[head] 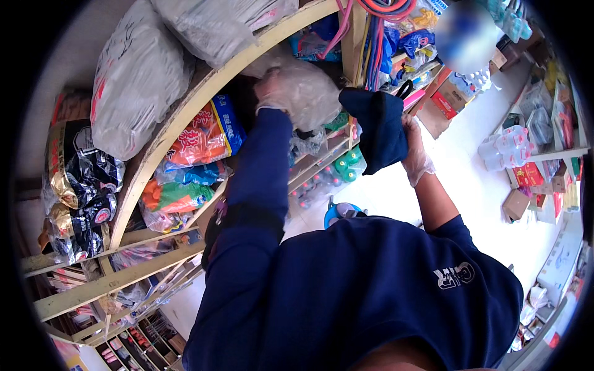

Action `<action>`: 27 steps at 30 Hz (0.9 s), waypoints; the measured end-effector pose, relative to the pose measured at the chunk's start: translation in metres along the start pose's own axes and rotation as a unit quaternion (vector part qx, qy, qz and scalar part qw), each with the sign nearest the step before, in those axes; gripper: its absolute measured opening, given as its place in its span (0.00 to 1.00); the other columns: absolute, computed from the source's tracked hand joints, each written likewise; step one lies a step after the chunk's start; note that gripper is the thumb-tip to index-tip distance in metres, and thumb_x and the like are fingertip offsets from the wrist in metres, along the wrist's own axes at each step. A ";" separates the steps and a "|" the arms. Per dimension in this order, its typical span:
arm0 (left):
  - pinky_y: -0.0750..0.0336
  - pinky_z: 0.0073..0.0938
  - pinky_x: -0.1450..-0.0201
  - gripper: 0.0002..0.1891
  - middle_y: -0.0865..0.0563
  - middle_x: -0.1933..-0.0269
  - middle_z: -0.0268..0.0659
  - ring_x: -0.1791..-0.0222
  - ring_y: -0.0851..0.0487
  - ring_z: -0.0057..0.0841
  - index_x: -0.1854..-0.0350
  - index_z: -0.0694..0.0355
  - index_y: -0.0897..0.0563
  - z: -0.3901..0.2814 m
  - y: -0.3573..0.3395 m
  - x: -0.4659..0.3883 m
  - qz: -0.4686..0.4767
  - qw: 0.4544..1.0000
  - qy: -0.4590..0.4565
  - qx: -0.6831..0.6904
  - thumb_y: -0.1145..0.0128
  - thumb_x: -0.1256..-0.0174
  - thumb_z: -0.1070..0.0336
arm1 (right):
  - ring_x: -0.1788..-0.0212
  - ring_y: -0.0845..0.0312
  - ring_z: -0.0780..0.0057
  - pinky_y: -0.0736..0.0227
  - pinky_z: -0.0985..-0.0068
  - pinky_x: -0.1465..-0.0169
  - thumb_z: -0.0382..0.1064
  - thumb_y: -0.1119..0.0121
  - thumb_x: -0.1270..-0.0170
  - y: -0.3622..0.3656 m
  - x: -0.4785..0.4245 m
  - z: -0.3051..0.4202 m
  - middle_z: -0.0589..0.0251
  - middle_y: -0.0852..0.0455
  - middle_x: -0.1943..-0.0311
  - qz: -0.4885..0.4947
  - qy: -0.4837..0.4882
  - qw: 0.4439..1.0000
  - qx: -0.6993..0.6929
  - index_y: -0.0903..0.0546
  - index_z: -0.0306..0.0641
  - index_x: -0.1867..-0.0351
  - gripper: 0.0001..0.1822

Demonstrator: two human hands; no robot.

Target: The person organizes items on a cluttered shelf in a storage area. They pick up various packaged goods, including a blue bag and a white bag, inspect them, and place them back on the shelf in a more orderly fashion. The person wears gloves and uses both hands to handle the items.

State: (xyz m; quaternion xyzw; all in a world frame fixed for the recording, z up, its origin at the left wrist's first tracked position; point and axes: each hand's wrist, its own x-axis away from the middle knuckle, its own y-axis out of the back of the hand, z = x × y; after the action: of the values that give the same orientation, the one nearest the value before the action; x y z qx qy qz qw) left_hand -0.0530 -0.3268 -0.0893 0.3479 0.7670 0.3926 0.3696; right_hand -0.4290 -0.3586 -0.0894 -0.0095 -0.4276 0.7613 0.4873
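My left hand (274, 90), in a clear thin plastic glove, reaches into a shelf compartment at a cloudy plastic bag (311, 90); its fingers are blurred and partly hidden, so its hold is unclear. My right hand (414, 146), gloved the same way, grips the edge of a dark navy cloth item (383, 127) with a black loop at its top. The cloth hangs in front of the shelf, just right of the bag. Orange and blue packages (199, 137) lie in the compartment to the left of my sleeve.
A curved cream shelf edge (185, 109) runs across the left, with large plastic-wrapped bundles (139, 88) above it. Coiled hoses (385, 9) hang at the top. Green-capped bottles (348, 164) stand low by the shelf. Bottle packs (506, 147) and a cardboard box (516, 204) are on the right.
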 end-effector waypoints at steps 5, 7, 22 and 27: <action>0.23 0.28 0.56 0.19 0.14 0.58 0.43 0.61 0.16 0.30 0.55 0.66 0.18 0.001 0.093 0.077 -0.028 0.967 0.045 0.250 0.39 0.43 0.57 | 0.52 0.19 0.60 0.24 0.67 0.44 0.43 0.53 0.32 -0.005 -0.005 -0.018 0.50 0.19 0.51 0.077 -0.073 0.986 -0.131 0.28 0.29 0.44 0.22; 0.24 0.25 0.56 0.23 0.15 0.58 0.43 0.60 0.17 0.25 0.55 0.70 0.18 -0.017 0.136 0.118 0.023 0.837 0.297 0.459 0.36 0.46 0.55 | 0.51 0.20 0.59 0.25 0.65 0.42 0.44 0.55 0.30 -0.006 -0.009 -0.033 0.50 0.19 0.50 0.127 -0.096 0.972 -0.171 0.29 0.29 0.43 0.22; 0.28 0.30 0.46 0.28 0.16 0.49 0.44 0.51 0.19 0.32 0.40 0.67 0.27 0.061 0.217 0.426 0.028 0.894 0.377 0.239 0.39 0.43 0.61 | 0.39 0.32 0.57 0.36 0.61 0.40 0.62 0.51 0.38 -0.172 -0.097 -0.079 0.57 0.25 0.42 0.209 0.412 0.419 0.782 0.22 0.50 0.44 0.27; 0.29 0.25 0.50 0.24 0.17 0.52 0.36 0.55 0.22 0.24 0.45 0.69 0.23 0.055 0.205 0.464 -0.092 0.868 0.391 0.293 0.38 0.45 0.65 | 0.26 0.54 0.57 0.57 0.47 0.31 0.68 0.60 0.36 -0.222 -0.112 -0.156 0.62 0.42 0.28 0.255 0.367 0.370 0.815 0.34 0.64 0.33 0.32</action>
State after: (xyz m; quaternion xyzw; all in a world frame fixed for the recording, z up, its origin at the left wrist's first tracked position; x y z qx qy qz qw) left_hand -0.1813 0.1666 -0.0722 0.1858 0.9570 0.2180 -0.0452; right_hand -0.1400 -0.3067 -0.0866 0.0049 0.6434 0.7506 0.1505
